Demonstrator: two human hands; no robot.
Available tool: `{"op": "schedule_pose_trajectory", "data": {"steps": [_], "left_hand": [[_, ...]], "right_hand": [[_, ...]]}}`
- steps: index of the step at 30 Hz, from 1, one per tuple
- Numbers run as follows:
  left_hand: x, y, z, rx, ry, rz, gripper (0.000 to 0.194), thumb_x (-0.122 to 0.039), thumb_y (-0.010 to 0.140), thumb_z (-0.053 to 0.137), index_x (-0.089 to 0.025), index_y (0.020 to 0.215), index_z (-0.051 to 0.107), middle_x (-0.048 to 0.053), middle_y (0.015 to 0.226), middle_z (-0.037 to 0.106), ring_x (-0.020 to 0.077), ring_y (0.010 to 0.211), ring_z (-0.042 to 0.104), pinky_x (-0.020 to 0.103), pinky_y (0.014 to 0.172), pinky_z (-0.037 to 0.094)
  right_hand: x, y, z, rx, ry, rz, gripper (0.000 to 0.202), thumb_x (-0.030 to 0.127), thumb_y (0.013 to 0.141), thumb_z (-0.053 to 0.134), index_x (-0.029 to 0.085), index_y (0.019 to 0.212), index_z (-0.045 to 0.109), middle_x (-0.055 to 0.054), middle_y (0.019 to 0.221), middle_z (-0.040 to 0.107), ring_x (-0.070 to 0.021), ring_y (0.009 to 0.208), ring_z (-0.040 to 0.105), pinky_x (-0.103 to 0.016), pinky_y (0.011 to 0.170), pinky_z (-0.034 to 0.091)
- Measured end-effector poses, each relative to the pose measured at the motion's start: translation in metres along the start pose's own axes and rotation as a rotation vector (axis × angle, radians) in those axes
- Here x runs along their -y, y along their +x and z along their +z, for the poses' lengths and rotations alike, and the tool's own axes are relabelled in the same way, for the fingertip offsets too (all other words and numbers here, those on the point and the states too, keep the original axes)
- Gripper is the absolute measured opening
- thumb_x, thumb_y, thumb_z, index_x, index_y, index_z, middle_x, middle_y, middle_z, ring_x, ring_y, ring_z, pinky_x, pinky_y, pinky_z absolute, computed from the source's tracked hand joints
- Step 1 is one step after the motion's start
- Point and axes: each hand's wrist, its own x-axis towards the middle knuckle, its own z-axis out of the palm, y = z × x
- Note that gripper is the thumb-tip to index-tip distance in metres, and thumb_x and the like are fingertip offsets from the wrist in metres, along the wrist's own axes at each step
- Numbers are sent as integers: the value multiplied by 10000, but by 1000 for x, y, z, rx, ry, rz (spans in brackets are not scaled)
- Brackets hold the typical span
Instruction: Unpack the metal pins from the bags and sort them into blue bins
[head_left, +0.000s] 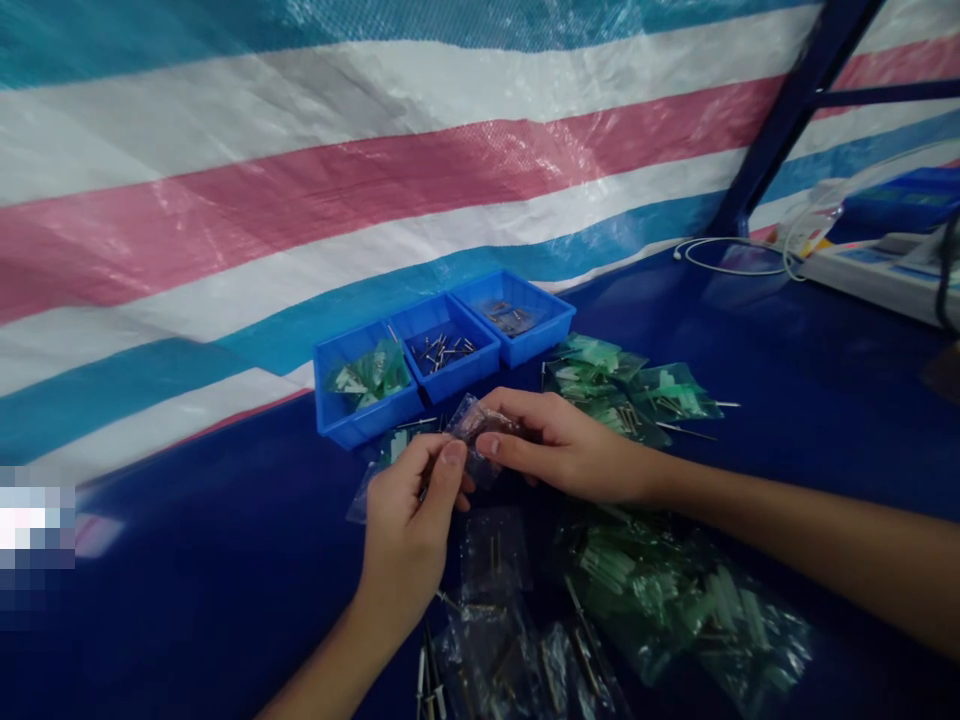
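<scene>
Both hands meet at a small clear plastic bag (472, 425) in front of the blue bins. My left hand (420, 490) pinches its lower left side between thumb and fingers. On the bag's right side, my right hand (551, 440) is closed with its thumb over the plastic. What the bag contains is too dark to make out. Under the hands lie more clear bags (495, 550) with thin metal pieces. Green-tinted bags (652, 590) with pale strips are spread at the lower right, and another group of green bags (600, 375) lies beyond my right hand.
Three joined blue bins hold green bags (367, 375), loose metal pins (442, 352) and small clear bags (510, 317). Behind them hangs a striped sheet (375, 190). A white cable (731, 270) and a pale device (877, 275) are at the right, near a dark frame post (780, 120).
</scene>
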Motion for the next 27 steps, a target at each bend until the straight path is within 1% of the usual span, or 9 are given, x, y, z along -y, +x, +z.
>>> {"op": "schedule_pose_trajectory", "data": {"steps": [2,6,10,13,16,19,21,24,27], "left_hand": [[-1,0,0,10,-2,-5,213,-276,875,468,-186,719,583,-55,565,550,65,492,523,152,472,402],[-2,0,0,40,-13,2,221,-257,873,464,-182,694,569,-50,578,552,70,506,526,157,486,414],[-1,0,0,-9,2,13,189,-250,860,491,-187,703,573,-57,558,542,67,497,527,146,474,415],[2,0,2,-63,-60,11,101,-251,861,503,-231,906,591,-64,621,572,66,493,542,147,473,442],[5,1,3,-82,-107,46,269,-200,883,459,-308,1117,537,-55,741,613,67,529,560,154,488,463],[6,2,2,0,-39,113,319,-130,871,444,-336,1063,595,-35,930,617,66,613,576,153,509,466],[5,3,1,24,29,144,299,-135,856,475,-338,1017,622,-32,1034,591,76,679,585,161,538,476],[4,3,-1,-21,89,171,204,-200,830,543,-317,964,643,-26,1011,595,103,748,596,175,569,486],[3,4,-1,-68,125,163,131,-258,824,561,-278,884,675,-14,972,603,96,678,592,182,544,480]], "right_hand": [[-1,0,0,8,47,21,141,274,857,496,150,893,549,16,720,540,-71,575,485,-174,481,398],[-2,2,-1,49,55,116,247,330,846,513,142,686,524,33,596,491,-62,493,448,-171,433,369],[-2,2,0,178,139,178,232,347,808,567,138,711,545,32,579,501,-71,515,469,-167,436,393],[-2,2,1,196,186,193,231,331,821,541,137,697,540,33,563,500,-67,497,472,-167,437,401],[-3,4,0,119,254,227,269,326,835,508,144,637,503,38,522,487,-58,449,454,-164,417,388],[-6,7,-2,65,339,259,300,388,818,524,149,640,499,49,487,480,-55,403,440,-166,388,368],[-6,8,-4,100,388,281,325,434,805,535,147,655,502,46,491,496,-51,384,440,-158,360,326],[-4,7,-6,180,381,285,365,484,816,509,143,686,505,25,549,536,-47,397,461,-152,343,269],[-1,5,-7,124,317,220,397,536,832,458,145,808,525,19,644,545,-42,433,470,-158,385,322]]}}
